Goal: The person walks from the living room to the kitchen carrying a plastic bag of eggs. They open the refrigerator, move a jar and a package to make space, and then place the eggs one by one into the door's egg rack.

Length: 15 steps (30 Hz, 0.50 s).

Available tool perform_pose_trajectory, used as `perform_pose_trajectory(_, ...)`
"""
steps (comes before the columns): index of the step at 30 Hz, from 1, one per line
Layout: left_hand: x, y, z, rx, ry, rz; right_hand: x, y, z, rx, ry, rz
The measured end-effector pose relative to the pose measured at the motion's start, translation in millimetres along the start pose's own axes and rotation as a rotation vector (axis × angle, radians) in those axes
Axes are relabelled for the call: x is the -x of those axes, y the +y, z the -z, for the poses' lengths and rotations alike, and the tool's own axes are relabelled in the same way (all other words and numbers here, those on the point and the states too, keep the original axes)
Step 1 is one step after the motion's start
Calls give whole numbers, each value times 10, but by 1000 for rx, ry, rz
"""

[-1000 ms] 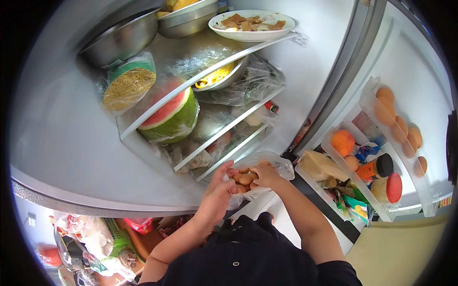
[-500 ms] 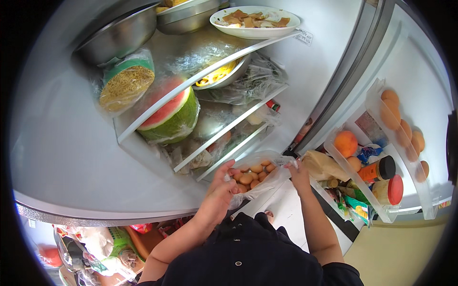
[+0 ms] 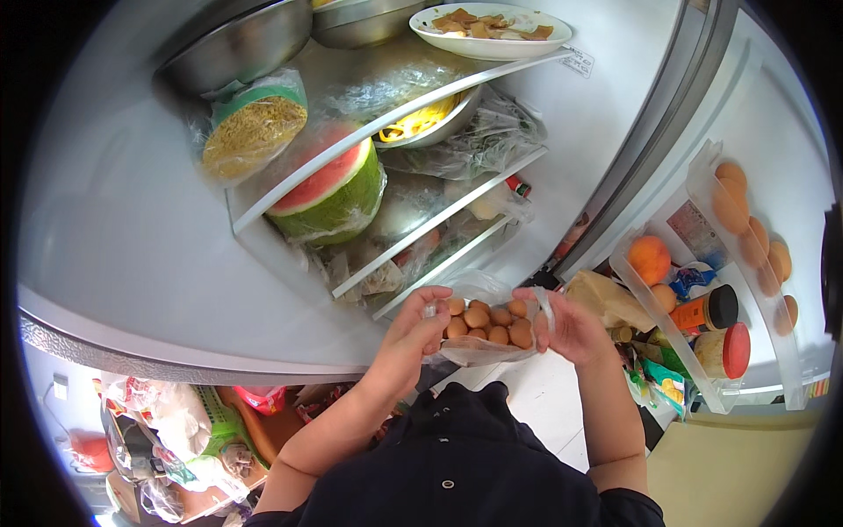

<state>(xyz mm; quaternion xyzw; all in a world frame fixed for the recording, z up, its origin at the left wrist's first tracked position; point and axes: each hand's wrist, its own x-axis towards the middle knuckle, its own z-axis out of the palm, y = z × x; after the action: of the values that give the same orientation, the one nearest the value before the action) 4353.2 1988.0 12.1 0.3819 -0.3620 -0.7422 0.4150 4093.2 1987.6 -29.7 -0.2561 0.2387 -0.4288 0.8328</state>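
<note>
Between my hands hangs a clear plastic bag (image 3: 479,355) with its mouth spread wide, and several brown eggs (image 3: 498,335) lie inside it. My left hand (image 3: 411,332) grips the bag's left rim between thumb and fingers. On the other side, my right hand (image 3: 571,327) is closed on the right rim, where the plastic bunches up by the fingers. The bag is in front of my body, just before the lowest fridge shelf (image 3: 443,266).
The open fridge holds a cut watermelon (image 3: 338,198), a bag of yellow grains (image 3: 255,132), steel bowls (image 3: 237,54) and a white plate (image 3: 492,44). At right, the door racks carry eggs (image 3: 731,204), a peach (image 3: 649,259) and jars (image 3: 723,351). Cluttered goods (image 3: 176,439) sit lower left.
The bag's mouth is wider and its eggs show more fully. My right hand has turned inward along the rim. The whole view has shifted a little.
</note>
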Motion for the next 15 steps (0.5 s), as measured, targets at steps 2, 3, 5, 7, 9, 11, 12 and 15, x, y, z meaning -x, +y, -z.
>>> perform_pose_trajectory(2, 5, 50, -38, -49, -23, 14, 113, 53, -96, -8, -97, 9)
perform_pose_trajectory(3, 21, 66, -71, -87, -54, 24, 160, 41, -189, 38, -116, -10)
perform_pose_trajectory(5, 17, 77, -199, -161, -139, 51, 261, 87, -371, 32, -108, -11)
perform_pose_trajectory(7, 4, 45, -306, -188, -298, 70, 358, 135, -502, 13, -102, -22)
perform_pose_trajectory(9, -22, -77, -374, -168, -460, 113, 439, 266, -524, -33, -112, 34)
perform_pose_trajectory(11, 0, -160, -446, -214, -556, 58, 549, 403, -534, -79, -63, 118)
perform_pose_trajectory(12, 11, -191, -478, -235, -611, 33, 616, 498, -527, -171, -7, 177)
perform_pose_trajectory(15, 6, -257, -521, -135, -759, 215, 788, 694, -607, -474, 99, 334)
